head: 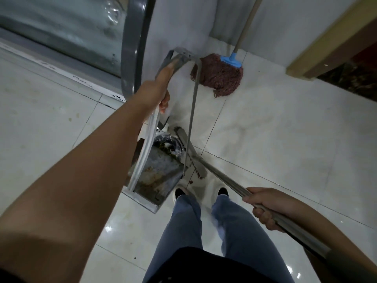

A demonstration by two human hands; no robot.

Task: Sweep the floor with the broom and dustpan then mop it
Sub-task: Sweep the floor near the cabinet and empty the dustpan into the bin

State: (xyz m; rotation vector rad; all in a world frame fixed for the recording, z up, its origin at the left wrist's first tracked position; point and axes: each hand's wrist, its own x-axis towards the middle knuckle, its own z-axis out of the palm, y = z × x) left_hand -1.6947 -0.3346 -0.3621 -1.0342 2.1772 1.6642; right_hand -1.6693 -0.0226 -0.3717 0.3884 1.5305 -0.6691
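We hold the dustpan (155, 172) by its tall handle, left hand (159, 88) wrapped round it, tipping it over a bin (173, 144) by the wall. Our right hand (263, 207) grips the broom (193, 158) shaft, its head at the pan's edge. We judge it best to tilt slowly, keeping the lip inside the bin. The mop (220, 78) leans in the corner, next.

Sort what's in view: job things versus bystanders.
Job:
- dustpan, its handle held by the left hand
- broom, its handle held by the right hand
- mop, leaning against the wall

Bystanders:
- bin beyond the dustpan
- wooden frame
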